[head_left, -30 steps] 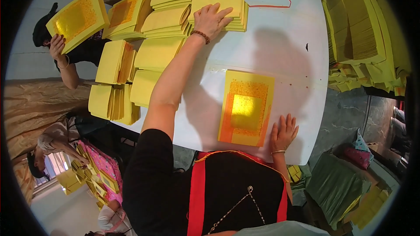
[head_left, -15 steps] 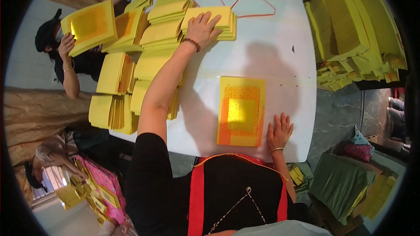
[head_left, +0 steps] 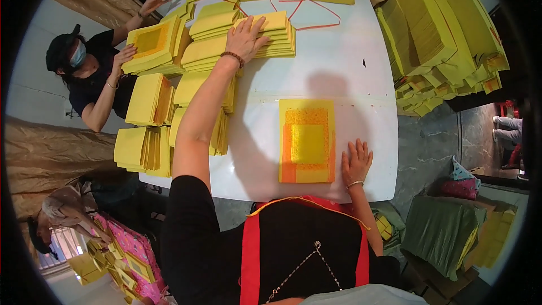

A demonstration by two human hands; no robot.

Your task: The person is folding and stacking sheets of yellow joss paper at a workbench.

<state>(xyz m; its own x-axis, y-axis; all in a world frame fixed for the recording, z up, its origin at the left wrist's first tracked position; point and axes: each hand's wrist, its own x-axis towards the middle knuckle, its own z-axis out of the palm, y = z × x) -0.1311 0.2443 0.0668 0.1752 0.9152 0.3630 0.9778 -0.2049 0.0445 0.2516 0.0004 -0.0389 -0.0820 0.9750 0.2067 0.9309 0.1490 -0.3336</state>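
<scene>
Paper stack (head_left: 279, 34) lies crosswise toward the worktop's (head_left: 375, 82) far side, under the left hand (head_left: 246, 39), fingers spread; whether they grip, I cannot tell. Printed sheet (head_left: 307, 143) points lengthwise away from the person, just left of the empty, splayed right hand (head_left: 357, 161), the nearer one.

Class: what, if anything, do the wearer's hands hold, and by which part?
Left hand covers the left end of a yellow stack, grip unclear; right hand holds nothing.
</scene>
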